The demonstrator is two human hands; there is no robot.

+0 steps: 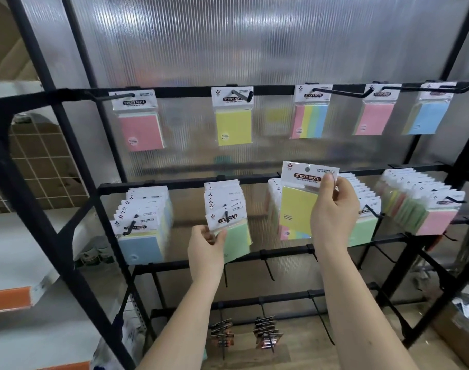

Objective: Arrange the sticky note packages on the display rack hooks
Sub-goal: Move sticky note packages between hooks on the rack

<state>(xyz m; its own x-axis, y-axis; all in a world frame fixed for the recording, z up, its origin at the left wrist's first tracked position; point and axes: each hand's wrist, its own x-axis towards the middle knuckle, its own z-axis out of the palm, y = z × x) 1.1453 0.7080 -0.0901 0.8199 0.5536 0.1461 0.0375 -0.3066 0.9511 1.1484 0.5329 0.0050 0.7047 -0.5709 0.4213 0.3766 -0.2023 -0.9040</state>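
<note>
My right hand grips a yellow sticky note package by its white header card, held free in front of the middle row. My left hand pinches the lower left corner of a green sticky note package, the front one on the second middle-row hook. The top bar of the black rack carries single packages on its hooks: pink, yellow, striped, pink and blue. Several packages fill each middle-row hook.
Bare black hooks stick out of the lower bars. Small dark packages hang near the floor. A ribbed translucent panel backs the rack. A white shelf with an orange edge is at left, a cardboard box at lower right.
</note>
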